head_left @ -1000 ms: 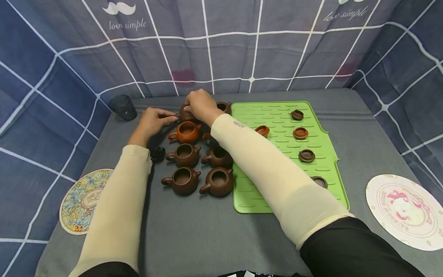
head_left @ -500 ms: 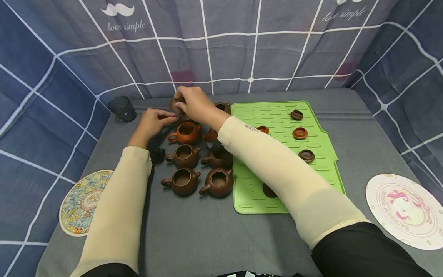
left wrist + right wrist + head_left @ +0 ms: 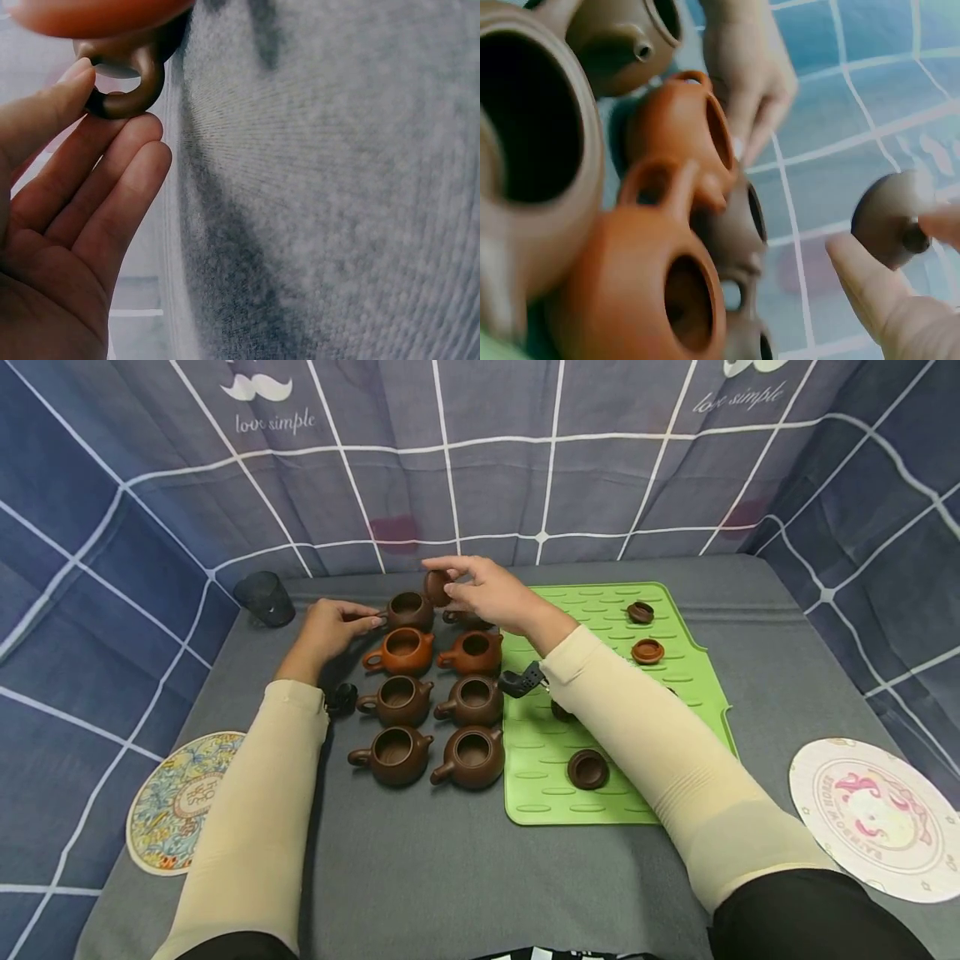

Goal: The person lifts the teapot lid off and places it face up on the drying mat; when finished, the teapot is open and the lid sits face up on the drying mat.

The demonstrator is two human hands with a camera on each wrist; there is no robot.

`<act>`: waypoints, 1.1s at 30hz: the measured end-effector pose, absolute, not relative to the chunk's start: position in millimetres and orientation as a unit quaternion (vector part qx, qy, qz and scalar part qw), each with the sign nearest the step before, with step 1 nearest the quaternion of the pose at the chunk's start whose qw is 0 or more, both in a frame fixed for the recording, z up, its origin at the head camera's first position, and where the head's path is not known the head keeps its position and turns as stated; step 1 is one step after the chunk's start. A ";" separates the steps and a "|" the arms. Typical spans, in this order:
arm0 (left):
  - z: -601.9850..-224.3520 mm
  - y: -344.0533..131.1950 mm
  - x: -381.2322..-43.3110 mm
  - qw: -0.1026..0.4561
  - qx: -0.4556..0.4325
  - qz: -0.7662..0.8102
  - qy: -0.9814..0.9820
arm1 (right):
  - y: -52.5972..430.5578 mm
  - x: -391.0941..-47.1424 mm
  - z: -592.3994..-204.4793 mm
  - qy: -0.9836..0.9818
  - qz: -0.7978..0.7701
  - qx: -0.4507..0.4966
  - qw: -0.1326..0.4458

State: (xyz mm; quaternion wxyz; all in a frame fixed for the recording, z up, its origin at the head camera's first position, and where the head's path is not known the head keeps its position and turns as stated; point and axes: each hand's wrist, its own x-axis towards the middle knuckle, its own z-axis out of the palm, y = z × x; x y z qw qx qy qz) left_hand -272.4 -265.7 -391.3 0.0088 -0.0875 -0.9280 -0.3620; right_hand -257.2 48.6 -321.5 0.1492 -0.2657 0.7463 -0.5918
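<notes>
My left hand [image 3: 330, 628] pinches the handle [image 3: 146, 94] of the back-left brown teapot [image 3: 408, 612], thumb above and fingers below in the left wrist view. That teapot's mouth is uncovered. Between thumb and finger of my right hand [image 3: 491, 596], a brown teapot lid [image 3: 885, 214] is gripped by its knob, turned on its side. In the head view this lid [image 3: 436, 587] is just right of the pinched teapot, above the back-right brown teapot [image 3: 467, 618], which the hand partly covers. Orange teapots [image 3: 405, 651] and more brown teapots [image 3: 395, 754], all lidless, stand in two columns nearer me.
Right of the teapots lies a green mat [image 3: 540, 802] bearing several lids, among them a brown lid [image 3: 588, 769] and an orange lid [image 3: 647, 651]. A dark cup [image 3: 265, 599] stands back left. Round mats [image 3: 183, 802] lie at both sides. A tiled-pattern curtain [image 3: 495, 485] rises behind.
My right hand has lifted the lid off the back-left teapot, first leftward, then right, exposing its mouth. My left hand has stayed at the handle.
</notes>
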 end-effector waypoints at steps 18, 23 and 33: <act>-391.0 -265.5 -270.9 0.004 -0.077 -0.362 -0.929 | 166.6 -278.5 -344.7 0.792 -0.585 -0.091 0.146; -390.8 -264.8 -271.5 0.005 -0.075 -0.368 -0.927 | 181.5 -281.9 -351.3 0.840 -0.512 -0.095 0.152; -393.4 -266.3 -270.9 0.000 -0.075 -0.370 -0.926 | 182.1 -282.5 -363.2 0.881 -0.441 -0.095 0.144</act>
